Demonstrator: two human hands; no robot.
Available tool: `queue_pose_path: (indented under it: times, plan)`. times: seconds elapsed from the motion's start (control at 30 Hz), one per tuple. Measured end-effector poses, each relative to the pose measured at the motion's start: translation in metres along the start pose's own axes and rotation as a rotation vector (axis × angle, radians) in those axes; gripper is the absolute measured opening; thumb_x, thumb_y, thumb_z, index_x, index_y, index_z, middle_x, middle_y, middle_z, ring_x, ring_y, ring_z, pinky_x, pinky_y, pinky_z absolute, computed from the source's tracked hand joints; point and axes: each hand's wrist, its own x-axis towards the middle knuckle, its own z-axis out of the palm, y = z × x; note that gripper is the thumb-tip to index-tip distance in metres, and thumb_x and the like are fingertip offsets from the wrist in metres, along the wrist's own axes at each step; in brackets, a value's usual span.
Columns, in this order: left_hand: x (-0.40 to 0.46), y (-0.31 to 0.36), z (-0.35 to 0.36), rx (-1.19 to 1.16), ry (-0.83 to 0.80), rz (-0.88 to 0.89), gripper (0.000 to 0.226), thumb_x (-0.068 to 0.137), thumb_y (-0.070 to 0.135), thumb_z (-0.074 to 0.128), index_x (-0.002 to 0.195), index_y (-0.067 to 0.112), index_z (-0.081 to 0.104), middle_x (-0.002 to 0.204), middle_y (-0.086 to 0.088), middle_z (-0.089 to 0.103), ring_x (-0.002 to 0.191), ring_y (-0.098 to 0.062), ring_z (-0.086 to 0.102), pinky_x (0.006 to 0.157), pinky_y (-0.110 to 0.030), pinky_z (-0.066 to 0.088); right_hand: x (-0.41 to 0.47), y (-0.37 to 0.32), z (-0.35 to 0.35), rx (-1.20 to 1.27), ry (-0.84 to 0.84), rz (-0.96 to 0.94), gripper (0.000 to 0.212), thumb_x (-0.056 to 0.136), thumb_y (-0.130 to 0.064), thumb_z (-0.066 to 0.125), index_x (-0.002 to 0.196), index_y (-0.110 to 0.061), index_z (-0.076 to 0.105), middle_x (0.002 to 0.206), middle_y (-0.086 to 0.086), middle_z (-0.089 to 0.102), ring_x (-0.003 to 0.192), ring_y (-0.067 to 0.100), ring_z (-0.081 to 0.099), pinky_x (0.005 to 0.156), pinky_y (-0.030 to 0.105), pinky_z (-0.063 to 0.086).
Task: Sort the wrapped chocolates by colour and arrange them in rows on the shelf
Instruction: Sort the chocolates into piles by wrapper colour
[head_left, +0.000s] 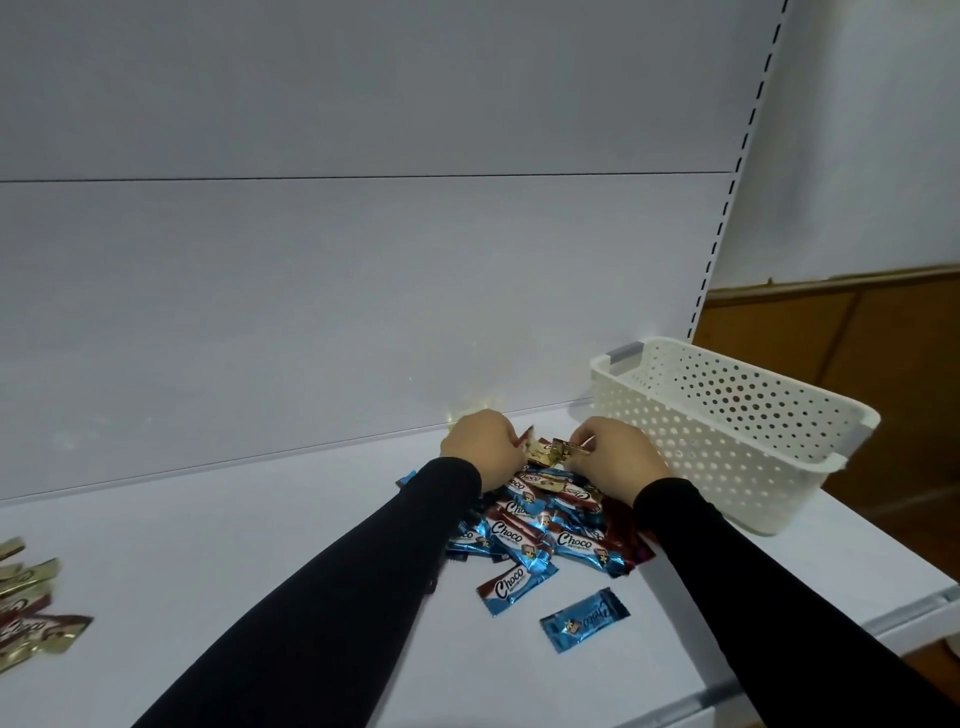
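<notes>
Gold chocolates (28, 613) lie in a group at the far left edge of the shelf (249, 571), partly cut off by the frame.

My left hand (480, 447) is at the back of the shelf, near the rear panel (337, 291). Its fingers are curled and pinch a wrapper (527, 436) at the thumb side; the colour of that wrapper is hard to tell.

Between my two hands lies a gold-wrapped piece (550, 451) on top of the pile (550, 525). The pile is a loose heap of blue and red-brown wrappers, many marked "Choco", lying just in front of both hands and partly under my sleeves (332, 597).

My right hand (618, 457) is level with the left, fingers curled, gripping a gold wrapper (727, 448) at its fingertips.

Two blue chocolates lie apart from the pile toward me: one (517, 581) just beside its front edge, another (584, 619) further out.

A white perforated basket (737, 415) stands on the right end of the shelf, just beside my right hand, tilted slightly in view.
</notes>
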Motion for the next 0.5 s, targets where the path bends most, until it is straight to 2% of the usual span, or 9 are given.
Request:
queue_pose_path:
  times: [0.07,0.13,0.2,0.27,0.37,0.43,0.5]
  plan:
    - [-0.007,-0.003,-0.005,-0.100,0.040,0.007,0.017,0.094,0.023,0.062,0.096,0.011,0.074,0.093,-0.002,0.067,0.085,-0.020,0.061,0.066,-0.025,0.041,-0.001,-0.003,-0.003,-0.077,-0.024,0.001,0.029,0.088,-0.026,0.071,0.113,-0.014,0.069,0.114,0.005,0.068,0.098,0.019,0.062,0.080,0.024,0.044]
    - [-0.014,-0.005,-0.011,-0.205,0.114,-0.002,0.017,0.095,0.022,0.060,0.098,0.013,0.073,0.086,0.000,0.063,0.078,-0.016,0.057,0.059,-0.024,0.039,-0.001,-0.006,-0.006,-0.115,-0.055,0.026,0.029,0.088,-0.029,0.071,0.109,-0.009,0.073,0.109,0.007,0.071,0.096,0.021,0.065,0.079,0.025,0.046]
    - [-0.019,-0.007,-0.016,-0.308,0.179,-0.019,0.014,0.095,0.019,0.059,0.092,0.015,0.072,0.078,0.002,0.063,0.068,-0.012,0.056,0.054,-0.020,0.039,0.001,-0.008,-0.006,-0.115,-0.068,0.062,0.026,0.086,-0.028,0.074,0.100,-0.006,0.075,0.101,0.008,0.073,0.090,0.022,0.066,0.076,0.027,0.049]
    - [-0.022,-0.010,-0.020,-0.386,0.223,-0.031,0.012,0.094,0.017,0.060,0.086,0.017,0.070,0.076,0.001,0.064,0.067,-0.014,0.056,0.054,-0.022,0.043,0.001,-0.010,-0.006,-0.080,-0.062,0.078,0.019,0.083,-0.022,0.075,0.092,-0.006,0.072,0.093,0.009,0.072,0.084,0.021,0.064,0.069,0.028,0.049]
    - [-0.028,-0.014,-0.026,-0.498,0.246,-0.040,0.007,0.094,0.017,0.062,0.093,0.019,0.068,0.080,0.003,0.063,0.070,-0.013,0.056,0.056,-0.022,0.042,0.000,-0.010,-0.004,0.004,-0.004,0.040,0.015,0.083,-0.018,0.075,0.092,-0.012,0.066,0.090,0.002,0.066,0.072,0.011,0.056,0.056,0.021,0.038]
    - [-0.031,-0.017,-0.027,-0.583,0.254,-0.052,0.008,0.094,0.015,0.062,0.098,0.017,0.068,0.084,0.004,0.063,0.071,-0.012,0.056,0.058,-0.023,0.043,-0.003,-0.010,-0.004,0.075,0.071,-0.015,0.016,0.085,-0.019,0.073,0.100,-0.013,0.067,0.093,-0.002,0.064,0.075,0.011,0.056,0.060,0.022,0.040]
    - [-0.034,-0.019,-0.028,-0.686,0.245,-0.095,0.006,0.093,0.013,0.062,0.094,0.016,0.067,0.090,-0.002,0.065,0.073,-0.016,0.058,0.063,-0.030,0.051,-0.005,-0.012,-0.005,0.209,0.141,-0.073,0.019,0.088,-0.019,0.071,0.105,-0.012,0.069,0.096,-0.001,0.066,0.087,0.016,0.060,0.075,0.024,0.043]
